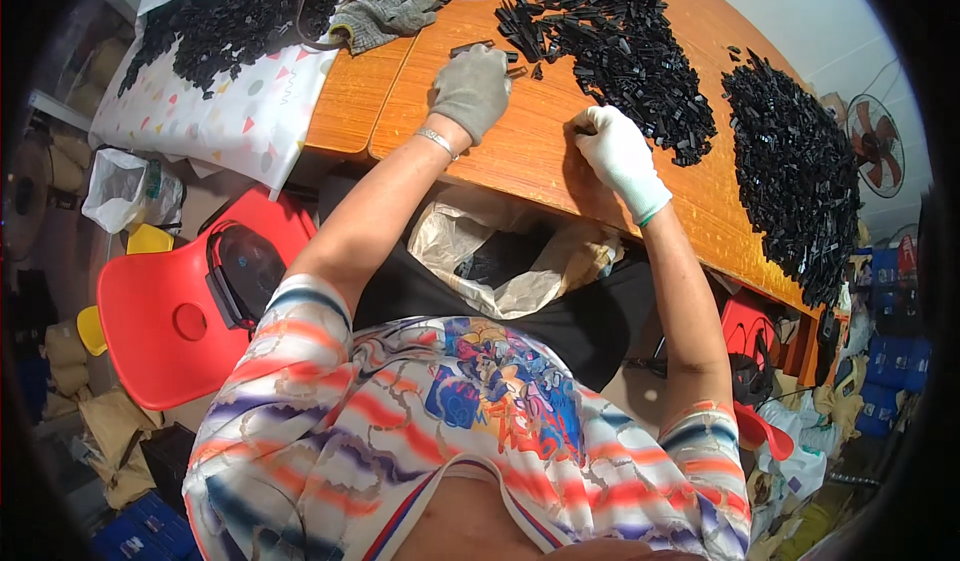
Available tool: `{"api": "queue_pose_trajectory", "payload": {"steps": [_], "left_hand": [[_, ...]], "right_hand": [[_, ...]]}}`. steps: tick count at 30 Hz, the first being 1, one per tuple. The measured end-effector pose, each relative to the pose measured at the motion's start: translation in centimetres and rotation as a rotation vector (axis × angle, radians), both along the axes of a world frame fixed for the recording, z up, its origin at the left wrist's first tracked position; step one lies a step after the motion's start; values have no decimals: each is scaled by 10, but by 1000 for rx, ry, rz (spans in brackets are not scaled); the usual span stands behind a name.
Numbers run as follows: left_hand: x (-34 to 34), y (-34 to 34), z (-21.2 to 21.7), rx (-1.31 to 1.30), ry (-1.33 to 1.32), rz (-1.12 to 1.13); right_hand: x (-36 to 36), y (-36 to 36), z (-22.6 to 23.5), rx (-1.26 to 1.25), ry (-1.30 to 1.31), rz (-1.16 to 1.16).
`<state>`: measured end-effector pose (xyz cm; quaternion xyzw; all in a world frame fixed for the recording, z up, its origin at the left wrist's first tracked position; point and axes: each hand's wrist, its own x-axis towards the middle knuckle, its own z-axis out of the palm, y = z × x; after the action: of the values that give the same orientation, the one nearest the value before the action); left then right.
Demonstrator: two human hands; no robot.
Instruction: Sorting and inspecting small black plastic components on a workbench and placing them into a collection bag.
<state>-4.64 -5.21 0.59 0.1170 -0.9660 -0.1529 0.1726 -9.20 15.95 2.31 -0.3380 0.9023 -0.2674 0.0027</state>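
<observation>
My left hand [472,91], in a grey knit glove, rests over the wooden table with its fingers curled. Narrow black plastic pieces [471,49] stick out at its fingertips, and more lie beside its thumb side. To the right, my right hand [612,151] wears a white glove and is pinched closed near the table's front edge. A small dark piece [581,131] shows at its fingertips, partly hidden by the glove. Just beyond both hands spreads a big heap of black plastic pieces [640,71], clip-like in shape.
Another black heap [790,171] lies at the table's right, and a third [240,31] on a patterned cloth [200,126] at left. Grey gloves [385,16] sit between. An open sack [440,241] hangs below the table edge [520,186]. A red chair [150,301] stands left, a fan [875,146] right.
</observation>
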Motion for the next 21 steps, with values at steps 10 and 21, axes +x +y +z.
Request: {"api": "queue_pose_trajectory", "payload": {"steps": [10, 21], "left_hand": [[20, 19, -15, 967, 206, -201], [41, 41, -13, 1969, 168, -305]], "right_hand": [[14, -40, 22, -417, -529, -162], [26, -44, 12, -659, -501, -58]]}}
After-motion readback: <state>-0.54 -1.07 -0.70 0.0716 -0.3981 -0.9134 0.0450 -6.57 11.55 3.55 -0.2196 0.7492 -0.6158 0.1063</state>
